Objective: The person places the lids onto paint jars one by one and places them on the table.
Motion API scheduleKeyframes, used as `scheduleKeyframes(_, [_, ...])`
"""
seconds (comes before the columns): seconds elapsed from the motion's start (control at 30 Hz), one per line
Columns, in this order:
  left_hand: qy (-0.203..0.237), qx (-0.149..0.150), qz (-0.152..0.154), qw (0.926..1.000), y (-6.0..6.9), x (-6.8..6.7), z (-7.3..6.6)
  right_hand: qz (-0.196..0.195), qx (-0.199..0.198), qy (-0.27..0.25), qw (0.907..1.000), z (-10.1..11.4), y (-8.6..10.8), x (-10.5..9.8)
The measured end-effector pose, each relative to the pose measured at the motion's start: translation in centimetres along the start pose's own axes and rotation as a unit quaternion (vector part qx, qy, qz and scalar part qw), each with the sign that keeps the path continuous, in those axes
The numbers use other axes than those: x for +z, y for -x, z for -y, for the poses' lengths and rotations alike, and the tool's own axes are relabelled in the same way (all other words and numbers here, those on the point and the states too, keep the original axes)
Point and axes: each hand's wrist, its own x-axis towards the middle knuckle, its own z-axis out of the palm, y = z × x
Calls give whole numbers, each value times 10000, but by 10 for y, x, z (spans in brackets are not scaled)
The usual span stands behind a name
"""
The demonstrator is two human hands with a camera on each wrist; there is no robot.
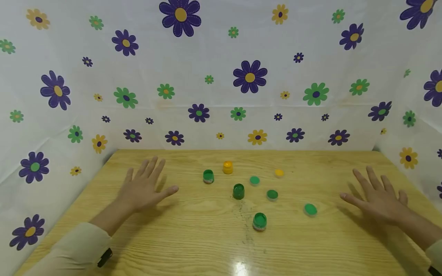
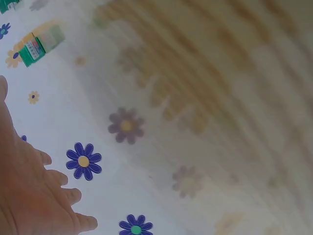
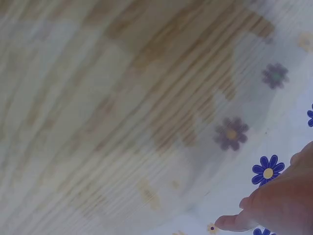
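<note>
My left hand (image 1: 139, 189) is held over the left side of the table with fingers spread, holding nothing. On the right side, my right hand (image 1: 381, 201) is likewise spread and grips nothing. Between them stand several small paint jars without lids: a yellow jar (image 1: 228, 167), a green jar (image 1: 208, 176), a dark green jar (image 1: 238, 191) and a nearer green jar (image 1: 259, 222). To their right lie a light green lid (image 1: 254, 180), a yellow lid (image 1: 279, 173), a dark green lid (image 1: 272, 195) and a green lid (image 1: 310, 209). Neither hand touches them.
The wooden table (image 1: 172, 237) has a glossy surface with dark smudges near the front jar. A white cloth (image 1: 207, 53) with purple, green and yellow flowers hangs behind the table and along both sides.
</note>
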Motion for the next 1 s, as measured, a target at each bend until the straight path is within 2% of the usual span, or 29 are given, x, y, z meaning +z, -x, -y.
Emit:
scheduleKeyframes(0.2, [-102,68,-123,9998,1,-6,-11,-15,-159,-4,9999,7,0,-2])
scheduleKeyframes(0.47, [-143,198,-74,9997,0,-10,-23,62,-188,69,9998,18,1,-2])
scheduleKeyframes(0.7, [-230,301,-50,9993,3,-13,-35,20,-365,202,9991,31,4,-1])
scheduleKeyframes(1.0, [-215,579,-144,9980,7,-15,-55,-75,-610,197,9979,42,6,6])
